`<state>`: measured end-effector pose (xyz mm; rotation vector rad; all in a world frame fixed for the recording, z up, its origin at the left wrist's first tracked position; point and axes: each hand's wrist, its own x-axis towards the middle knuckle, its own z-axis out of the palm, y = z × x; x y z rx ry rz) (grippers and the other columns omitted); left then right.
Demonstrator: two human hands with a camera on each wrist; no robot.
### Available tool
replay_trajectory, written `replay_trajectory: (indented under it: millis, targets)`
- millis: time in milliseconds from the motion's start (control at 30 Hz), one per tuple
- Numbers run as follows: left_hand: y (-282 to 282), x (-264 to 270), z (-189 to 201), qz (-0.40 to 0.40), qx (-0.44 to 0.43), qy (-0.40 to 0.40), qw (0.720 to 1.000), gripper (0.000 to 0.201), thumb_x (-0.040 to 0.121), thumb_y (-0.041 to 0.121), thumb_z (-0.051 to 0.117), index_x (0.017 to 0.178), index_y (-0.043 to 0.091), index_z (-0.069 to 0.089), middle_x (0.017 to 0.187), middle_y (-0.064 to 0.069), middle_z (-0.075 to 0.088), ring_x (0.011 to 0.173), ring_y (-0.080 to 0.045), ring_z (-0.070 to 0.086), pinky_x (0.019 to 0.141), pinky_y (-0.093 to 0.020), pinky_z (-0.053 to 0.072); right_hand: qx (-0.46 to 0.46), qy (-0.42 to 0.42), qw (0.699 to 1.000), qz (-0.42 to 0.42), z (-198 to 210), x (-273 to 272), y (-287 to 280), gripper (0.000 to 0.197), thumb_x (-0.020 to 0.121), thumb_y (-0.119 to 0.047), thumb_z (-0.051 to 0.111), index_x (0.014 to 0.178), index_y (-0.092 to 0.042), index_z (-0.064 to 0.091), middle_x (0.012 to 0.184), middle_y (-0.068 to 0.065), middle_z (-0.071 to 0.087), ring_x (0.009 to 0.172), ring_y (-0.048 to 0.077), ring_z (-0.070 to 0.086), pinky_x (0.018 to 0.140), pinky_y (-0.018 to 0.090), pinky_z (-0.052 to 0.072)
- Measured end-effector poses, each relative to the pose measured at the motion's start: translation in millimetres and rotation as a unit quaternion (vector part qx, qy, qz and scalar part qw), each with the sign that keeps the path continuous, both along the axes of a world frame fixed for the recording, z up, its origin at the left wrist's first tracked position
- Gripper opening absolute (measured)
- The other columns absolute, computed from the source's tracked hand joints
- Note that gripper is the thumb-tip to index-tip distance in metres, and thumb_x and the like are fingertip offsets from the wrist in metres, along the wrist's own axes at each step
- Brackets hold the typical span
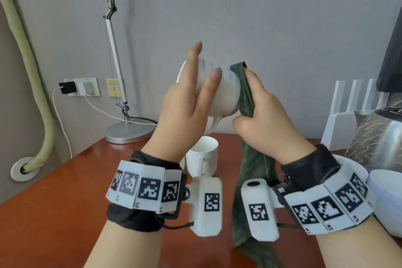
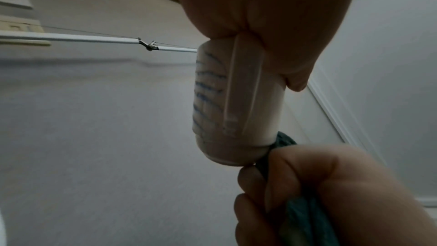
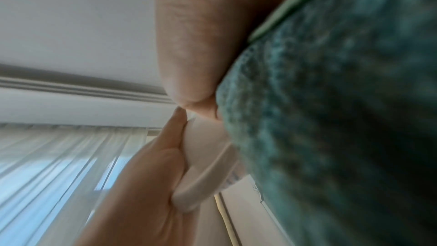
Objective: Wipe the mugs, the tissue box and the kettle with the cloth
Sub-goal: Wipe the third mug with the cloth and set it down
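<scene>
Wrist bands sit nearest the camera, low in the head view. Going L to R: lamp base (image 1: 128, 131) at the table's (image 1: 65, 191) back-left corner, then the left hand (image 1: 185, 102), whose grip wraps the striped mug (image 1: 219, 91) held up on its side, fingers partly splayed. Under it a second mug (image 1: 202, 156) stands upright on the table, well apart from the raised one. Next, the right hand (image 1: 265, 113), grip clenched on the green cloth (image 1: 248, 98) and pressing it to the raised mug's base; the cloth's tail hangs to the table. Far R: a white bowl (image 1: 385, 193) and prob. the kettle (image 1: 389, 143), only partly in frame.

Step in hand: wiping mug no. 1, base end. Next move calls for turning it to reach the sides and rim, w/ a firm hold. Room is open above; below, the standing mug and the table's L edge are close enough to mind when setting down.
</scene>
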<state>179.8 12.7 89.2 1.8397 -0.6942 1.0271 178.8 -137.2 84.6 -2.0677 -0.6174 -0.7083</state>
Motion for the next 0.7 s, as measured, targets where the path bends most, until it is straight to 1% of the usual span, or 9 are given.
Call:
replay_trajectory:
  millis: [67,167,267,333,400,467,500,567,700]
  targets:
    - [-0.7,-1.7,-0.2,0.010,0.027,-0.007,1.000,0.058,0.100,0.039,0.041,0.151,0.016,0.028,0.051,0.015,0.044,0.056,0.001,0.048,0.059,-0.013,0.036,0.041,0.031,0.998,0.035,3.5,-0.2,-7.0,0.071,0.074,0.005,0.051,0.136,-0.029,0.042,0.072,-0.017,0.056,0.058,-0.002,0.053,0.051,0.011,0.039]
    - [-3.0,-6.3,0.5,0.019,0.072,-0.006,0.997,0.060,0.098,0.040,0.039,0.151,0.015,0.027,0.049,0.013,0.040,0.054,-0.009,0.045,0.053,-0.022,0.031,0.054,0.084,0.993,0.066,5.4,-0.4,-16.1,0.058,0.058,-0.007,0.048,0.106,-0.038,0.052,0.057,-0.023,0.053,0.051,-0.002,0.047,0.049,0.015,0.037]
    - [-5.2,-7.9,1.4,0.031,0.097,-0.012,0.995,0.060,0.097,0.040,0.038,0.151,0.015,0.029,0.049,0.013,0.038,0.057,-0.014,0.048,0.053,-0.027,0.028,0.064,0.112,0.988,0.080,4.5,-0.5,-19.0,0.058,0.052,-0.008,0.046,0.102,-0.036,0.053,0.055,-0.023,0.052,0.049,-0.004,0.046,0.049,0.017,0.037]
    - [-3.2,-4.6,0.3,0.015,0.073,-0.008,0.997,0.059,0.097,0.040,0.040,0.150,0.015,0.030,0.050,0.013,0.040,0.056,-0.011,0.048,0.054,-0.024,0.030,0.065,0.092,0.991,0.066,4.8,-2.6,-14.1,0.058,0.062,-0.004,0.051,0.110,-0.037,0.051,0.062,-0.023,0.056,0.053,-0.005,0.050,0.048,0.012,0.037]
    - [2.1,-1.2,-0.5,-0.006,0.028,-0.006,1.000,0.056,0.099,0.037,0.042,0.149,0.015,0.032,0.051,0.015,0.043,0.054,-0.006,0.048,0.054,-0.017,0.032,0.027,0.062,0.997,0.028,3.8,-5.0,-6.2,0.070,0.073,0.002,0.052,0.134,-0.031,0.041,0.072,-0.015,0.055,0.060,-0.001,0.052,0.051,0.012,0.038]
    - [7.3,1.3,-0.1,-0.004,-0.015,-0.010,1.000,0.052,0.101,0.033,0.044,0.148,0.013,0.034,0.069,0.015,0.050,0.069,-0.006,0.053,0.062,-0.008,0.037,-0.058,0.044,0.997,-0.021,-0.5,-5.5,3.0,0.086,0.077,-0.002,0.052,0.150,-0.025,0.014,0.073,-0.007,0.050,0.063,0.007,0.052,0.054,0.022,0.037]
    - [9.6,2.8,0.3,0.000,-0.031,-0.012,0.999,0.050,0.103,0.030,0.044,0.148,0.011,0.034,0.078,0.014,0.050,0.077,0.004,0.054,0.068,-0.001,0.036,-0.108,0.036,0.993,-0.044,-3.6,-6.3,8.5,0.092,0.078,-0.005,0.052,0.151,-0.024,0.000,0.072,-0.004,0.050,0.065,0.013,0.053,0.055,0.027,0.037]
    - [14.1,5.6,1.4,0.008,-0.050,-0.013,0.999,0.049,0.103,0.026,0.044,0.147,0.009,0.034,0.085,0.025,0.044,0.077,0.029,0.046,0.073,0.006,0.032,-0.192,0.014,0.978,-0.077,-11.4,-7.8,18.9,0.099,0.083,-0.012,0.052,0.147,-0.024,-0.023,0.071,0.000,0.050,0.066,0.021,0.054,0.057,0.033,0.042]
    - [19.4,10.3,0.9,0.004,-0.058,-0.007,0.998,0.050,0.103,0.029,0.044,0.148,0.010,0.034,0.087,0.027,0.045,0.079,0.031,0.045,0.074,0.004,0.034,-0.237,-0.003,0.967,-0.098,-17.6,-5.0,25.1,0.100,0.088,-0.017,0.049,0.141,-0.021,-0.036,0.067,-0.001,0.048,0.061,0.018,0.051,0.055,0.031,0.042]
